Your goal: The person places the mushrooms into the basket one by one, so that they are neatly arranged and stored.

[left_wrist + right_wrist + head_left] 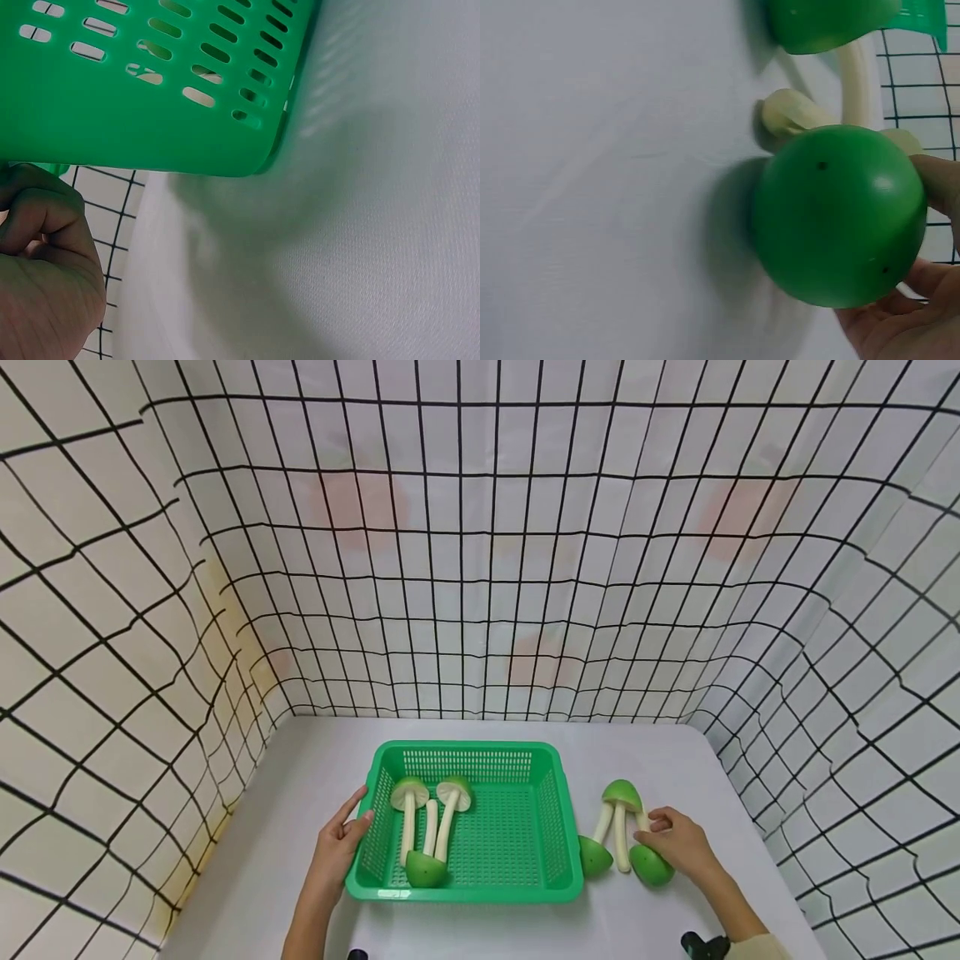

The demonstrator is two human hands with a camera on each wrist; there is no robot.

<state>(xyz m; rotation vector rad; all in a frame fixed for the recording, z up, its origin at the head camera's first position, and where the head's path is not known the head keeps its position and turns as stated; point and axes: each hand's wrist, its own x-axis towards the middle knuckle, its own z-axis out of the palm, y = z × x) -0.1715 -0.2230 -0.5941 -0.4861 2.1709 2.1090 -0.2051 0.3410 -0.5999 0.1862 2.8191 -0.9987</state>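
Note:
My left hand (334, 850) holds the left rim of a green plastic basket (540, 894), with its curled fingers (56, 217) at the rim in the left wrist view. Inside lie toy mushrooms with green caps and white stems: two, a left one (409, 795) and a right one (454, 794), have caps toward the back, and one (426, 869) has its cap toward the front. My right hand (681, 842) pinches the stem of another toy mushroom (840, 217), whose round green cap faces the right wrist camera.
Between the basket and my right hand, two more mushrooms lie on the white tabletop (300, 768): one with its cap at the back (622, 795), one with its cap beside the basket (595, 857). Black wire grid (495, 568) stands behind and along both sides.

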